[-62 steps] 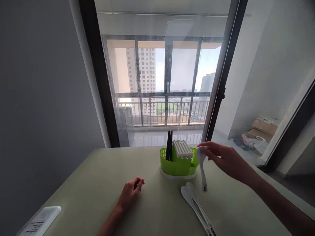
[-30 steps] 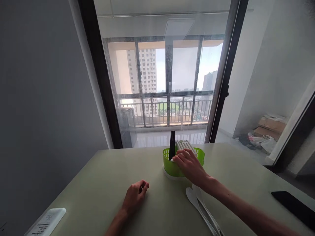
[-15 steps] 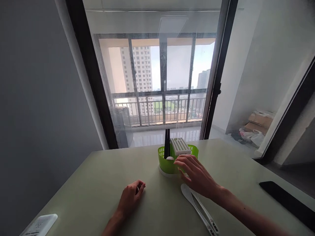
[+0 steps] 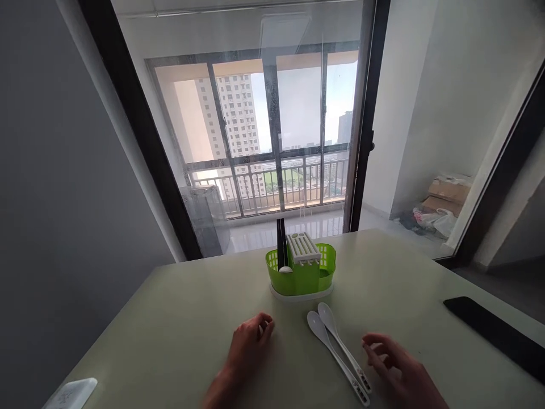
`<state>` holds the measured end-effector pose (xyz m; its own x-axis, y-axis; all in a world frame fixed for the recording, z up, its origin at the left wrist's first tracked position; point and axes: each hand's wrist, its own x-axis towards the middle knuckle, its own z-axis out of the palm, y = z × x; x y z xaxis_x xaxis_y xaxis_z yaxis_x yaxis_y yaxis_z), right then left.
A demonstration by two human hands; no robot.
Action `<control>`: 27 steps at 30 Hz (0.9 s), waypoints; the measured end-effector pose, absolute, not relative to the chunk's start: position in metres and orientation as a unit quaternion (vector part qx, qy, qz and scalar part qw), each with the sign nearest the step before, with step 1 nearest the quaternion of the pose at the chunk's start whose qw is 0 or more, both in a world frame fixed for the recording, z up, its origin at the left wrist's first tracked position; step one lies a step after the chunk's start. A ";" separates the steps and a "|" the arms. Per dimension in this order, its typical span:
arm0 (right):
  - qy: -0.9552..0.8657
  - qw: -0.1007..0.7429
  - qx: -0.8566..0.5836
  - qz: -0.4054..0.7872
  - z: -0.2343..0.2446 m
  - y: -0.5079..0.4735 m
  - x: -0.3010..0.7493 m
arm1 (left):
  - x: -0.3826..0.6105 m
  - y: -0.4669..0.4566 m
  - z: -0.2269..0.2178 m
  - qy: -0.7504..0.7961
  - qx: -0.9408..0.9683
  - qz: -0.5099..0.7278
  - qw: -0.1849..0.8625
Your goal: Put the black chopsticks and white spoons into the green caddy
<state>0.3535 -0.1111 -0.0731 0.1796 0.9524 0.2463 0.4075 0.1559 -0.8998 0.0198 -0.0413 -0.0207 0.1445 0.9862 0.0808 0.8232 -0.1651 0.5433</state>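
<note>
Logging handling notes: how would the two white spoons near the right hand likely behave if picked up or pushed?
The white spoons look like thin glossy plastic, so probably light and stiff. On the smooth table they would likely slide rather than roll. They lie side by side, so pushing one may shift the other.

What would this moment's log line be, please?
left hand curled on table | right hand empty beside white spoons | green caddy behind

A pale table [image 4: 170, 329] holds a green basket [image 4: 298, 279] and two white spoons [image 4: 338, 353]. A phone [image 4: 498, 341] lies right, a remote [image 4: 70, 393] left.
</note>
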 end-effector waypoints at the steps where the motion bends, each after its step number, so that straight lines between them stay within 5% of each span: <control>1: -0.562 0.492 -0.596 0.297 -0.073 -0.111 0.354 | 0.032 -0.038 -0.021 0.608 0.738 0.209 0.208; 18: -0.510 0.524 -0.579 0.360 -0.073 -0.108 0.352 | 0.097 0.004 0.005 0.507 0.777 0.126 0.350; 24: -0.508 0.535 -0.574 0.355 -0.075 -0.108 0.352 | 0.042 -0.035 0.071 0.477 0.766 0.183 0.390; 27: -0.507 0.535 -0.581 0.346 -0.076 -0.109 0.350 | 0.015 -0.054 0.121 0.492 0.768 0.273 0.305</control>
